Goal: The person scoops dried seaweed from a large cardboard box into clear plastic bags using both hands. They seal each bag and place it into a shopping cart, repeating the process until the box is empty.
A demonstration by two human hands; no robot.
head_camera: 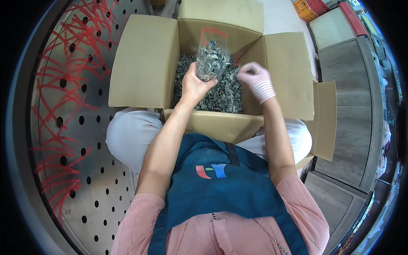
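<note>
My bare left hand (198,85) holds a clear plastic zip bag (213,60) from below, thumb to the right and fingers to the left. The bag has a red strip along its top and is mostly filled with curled grey-black dried pieces, which look like dried wood ear fungus. Beneath it, more loose dried fungus (220,100) covers the bottom of an open cardboard box (223,126). To the right of the bag, my right hand (256,79) wears a white glove with pink stripes. Its fingertips are pinched together on what looks like a small dried piece (238,70).
The box's left flap (143,60) and right flap (288,73) are folded outward. Another cardboard box (325,121) stands to the right, beside a grey wood-grain cabinet (344,127). At left is a perforated metal panel (92,165) with red strips (73,63). Plastic crates (310,11) sit at the upper right.
</note>
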